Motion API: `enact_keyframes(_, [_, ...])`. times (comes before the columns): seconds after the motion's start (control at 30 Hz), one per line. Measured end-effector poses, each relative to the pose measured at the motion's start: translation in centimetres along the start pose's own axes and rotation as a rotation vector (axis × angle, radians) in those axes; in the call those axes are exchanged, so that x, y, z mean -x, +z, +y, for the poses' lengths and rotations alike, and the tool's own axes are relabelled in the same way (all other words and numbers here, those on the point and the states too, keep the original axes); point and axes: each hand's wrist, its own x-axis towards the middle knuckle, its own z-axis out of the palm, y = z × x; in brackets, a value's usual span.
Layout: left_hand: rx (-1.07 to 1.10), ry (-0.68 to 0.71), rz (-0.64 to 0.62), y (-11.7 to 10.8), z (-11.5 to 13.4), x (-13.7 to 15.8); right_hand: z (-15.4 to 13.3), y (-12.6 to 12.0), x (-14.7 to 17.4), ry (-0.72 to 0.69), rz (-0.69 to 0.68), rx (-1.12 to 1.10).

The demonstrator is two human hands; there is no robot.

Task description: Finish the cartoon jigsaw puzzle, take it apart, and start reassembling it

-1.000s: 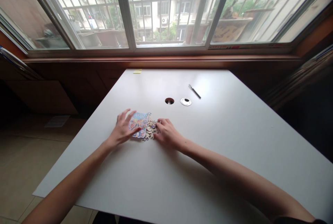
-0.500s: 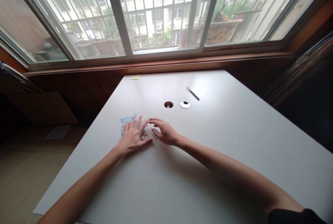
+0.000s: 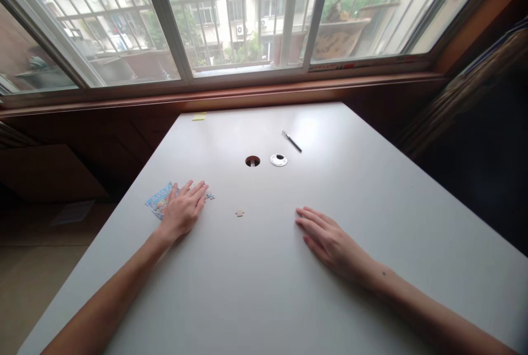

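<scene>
My left hand (image 3: 183,207) rests with its fingers stretched out over small jigsaw pieces (image 3: 210,197), most of them hidden under the fingers. Partly beneath it lies a small blue printed sheet (image 3: 155,200), its right side covered by the hand. A single tan jigsaw piece (image 3: 240,213) sits alone on the white table (image 3: 247,278), between the two hands. Farther to the right, my right hand (image 3: 330,239) is low over the tabletop, fingers extended close together, with nothing in them.
Toward the back are a round cable hole (image 3: 252,161), its silver cover ring (image 3: 279,160) and a dark pen (image 3: 292,141). A yellow sticky note (image 3: 199,116) is near the far left corner. Beyond the table is a barred window (image 3: 231,14).
My hands have moved apart: the left slid leftward with the jigsaw pieces and sheet, which turned. The right swung away to the right. The lone tan piece now shows between them.
</scene>
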Motion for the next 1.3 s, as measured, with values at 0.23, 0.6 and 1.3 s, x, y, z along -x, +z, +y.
enact_keyframes(0.23, [0.044,0.49,-0.108,0.1,7.6,1.4,-0.3,0.0,-0.6,-0.002,-0.003,0.041])
enact_keyframes(0.6, [-0.062,0.151,-0.036,0.2,0.3,4.6,-0.3,0.1,-0.5,0.001,0.027,0.037])
enact_keyframes(1.3, [0.171,0.38,-0.168,0.9,13.7,3.8,-5.3,2.9,-0.9,-0.06,-0.074,0.313])
